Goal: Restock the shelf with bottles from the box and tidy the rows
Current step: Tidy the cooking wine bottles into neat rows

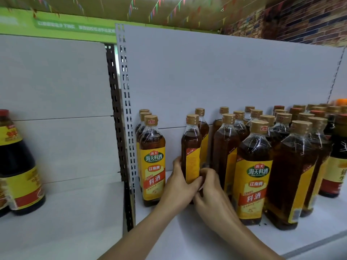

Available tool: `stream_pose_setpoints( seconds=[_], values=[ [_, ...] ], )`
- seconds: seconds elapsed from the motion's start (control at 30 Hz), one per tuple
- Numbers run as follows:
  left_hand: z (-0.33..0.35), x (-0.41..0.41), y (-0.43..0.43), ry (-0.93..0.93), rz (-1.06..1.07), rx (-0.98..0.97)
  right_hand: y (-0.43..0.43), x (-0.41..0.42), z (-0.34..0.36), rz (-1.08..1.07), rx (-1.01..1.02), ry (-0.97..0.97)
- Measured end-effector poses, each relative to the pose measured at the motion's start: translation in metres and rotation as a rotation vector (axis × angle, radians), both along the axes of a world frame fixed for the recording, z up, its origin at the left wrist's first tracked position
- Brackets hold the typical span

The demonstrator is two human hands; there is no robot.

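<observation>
Restocking looks partway done. A row of three (pixel 152 158) stands at 9 o'clock from the bottle (pixel 191 147), and fuller rows (pixel 262 166) stand at 3 o'clock. Bare shelf (pixel 180 239) shows between them. Several labels face sideways, so tidying seems left. The box is out of view. Both forearms reach in from 6 o'clock and converge. The left hand (pixel 177 186) and right hand (pixel 211 194) are clamped round the upright bottle's lower part. They hide its base, so I cannot tell whether it rests on the shelf.
</observation>
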State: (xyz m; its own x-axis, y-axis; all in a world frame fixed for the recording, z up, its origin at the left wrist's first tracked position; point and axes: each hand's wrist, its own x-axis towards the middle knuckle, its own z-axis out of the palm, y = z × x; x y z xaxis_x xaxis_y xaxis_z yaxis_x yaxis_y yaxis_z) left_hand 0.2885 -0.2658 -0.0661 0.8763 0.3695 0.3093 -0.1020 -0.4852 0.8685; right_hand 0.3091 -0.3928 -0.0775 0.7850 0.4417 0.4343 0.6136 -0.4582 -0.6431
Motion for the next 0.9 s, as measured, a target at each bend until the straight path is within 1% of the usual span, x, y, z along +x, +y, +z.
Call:
stream_pose_setpoints(
  seconds=[0.13, 0.27, 0.5, 0.67, 0.8, 0.9],
  values=[
    [0.0, -0.01, 0.001, 0.011, 0.024, 0.032, 0.001, 0.005, -0.003, 0.015, 0.008, 0.046],
    [-0.002, -0.022, 0.001, 0.015, 0.062, 0.029, 0.001, 0.003, -0.005, 0.089, 0.031, 0.097],
    [-0.01, -0.042, 0.002, -0.003, 0.007, 0.0, 0.001, -0.002, -0.006, 0.17, 0.009, 0.1],
    [-0.019, -0.058, 0.005, -0.071, 0.139, 0.033, 0.002, -0.001, -0.007, 0.216, 0.005, 0.085],
    [-0.024, -0.072, 0.013, -0.096, 0.194, 0.087, 0.002, -0.004, -0.006, 0.257, -0.012, 0.103],
    [-0.025, -0.081, 0.019, -0.151, 0.239, 0.128, 0.003, -0.008, -0.003, 0.289, -0.051, 0.125]
  ],
)
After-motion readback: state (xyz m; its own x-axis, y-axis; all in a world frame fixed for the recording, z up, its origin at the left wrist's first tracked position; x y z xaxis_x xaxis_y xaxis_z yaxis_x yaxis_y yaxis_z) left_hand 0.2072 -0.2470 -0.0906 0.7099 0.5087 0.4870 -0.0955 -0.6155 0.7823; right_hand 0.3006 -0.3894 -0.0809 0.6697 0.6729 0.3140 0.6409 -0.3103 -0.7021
